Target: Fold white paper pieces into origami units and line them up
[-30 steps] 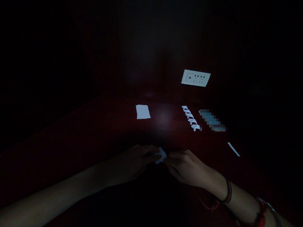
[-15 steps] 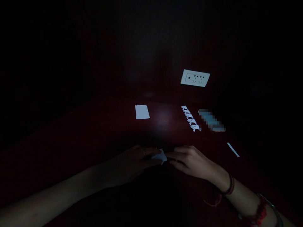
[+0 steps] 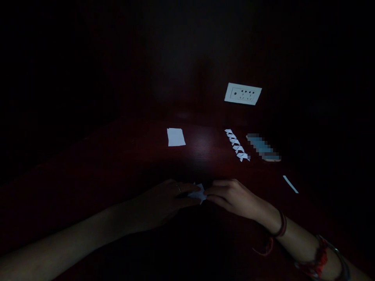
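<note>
Paper (image 3: pixel 198 194) with pointed corners lies between the two hands, low in the middle of the view, over the dark red desk (image 3: pixel 131 156). The left hand (image 3: pixel 165 201) (a ring shows on one finger) grips it between thumb and fingers; the right hand (image 3: pixel 234 199) is closed on its right corner. It looks at least partly folded, though the gloom hides whether any creases are lacking. Beyond, to the right, folded pieces (image 3: pixel 241 155) form an overlapping row, seemingly finished, while the sheets (image 3: pixel 176 137) farther left lie flat and unfolded. Beside the row rests a phone (image 3: pixel 260 145), its screen blurred; nearer, at the right, is a narrow strip (image 3: pixel 290 184). A socket (image 3: pixel 243 94) sits behind. No container shows.
</note>
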The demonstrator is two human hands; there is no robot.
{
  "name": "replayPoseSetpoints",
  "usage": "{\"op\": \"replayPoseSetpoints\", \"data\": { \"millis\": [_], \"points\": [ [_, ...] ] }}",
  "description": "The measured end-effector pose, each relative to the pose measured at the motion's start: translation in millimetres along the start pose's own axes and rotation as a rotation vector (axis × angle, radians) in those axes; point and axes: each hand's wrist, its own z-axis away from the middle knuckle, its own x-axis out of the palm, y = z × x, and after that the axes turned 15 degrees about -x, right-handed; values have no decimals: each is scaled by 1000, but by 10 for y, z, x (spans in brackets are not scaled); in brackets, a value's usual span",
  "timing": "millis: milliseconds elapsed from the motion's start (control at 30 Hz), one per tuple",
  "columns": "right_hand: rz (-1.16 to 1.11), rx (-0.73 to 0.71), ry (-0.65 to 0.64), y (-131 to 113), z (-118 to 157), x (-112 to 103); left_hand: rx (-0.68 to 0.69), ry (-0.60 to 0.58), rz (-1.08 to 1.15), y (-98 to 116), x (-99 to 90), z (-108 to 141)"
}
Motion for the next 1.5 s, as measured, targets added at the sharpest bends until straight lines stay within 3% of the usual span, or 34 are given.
{"op": "replayPoseSetpoints", "data": {
  "millis": [167,500,800,1500],
  "points": [
    [-65,1,43,8,-7,18,-11,17,-18,0,8,12],
    [-40,158,131,8,-111,81,7,48,-54,0,28,21],
    [-38,181,176,28,-107,129,27,31,-49,32,-25,-9],
    [113,171,87,-22,-139,120,27,6,-100,62,-37,-26]
  ]
}}
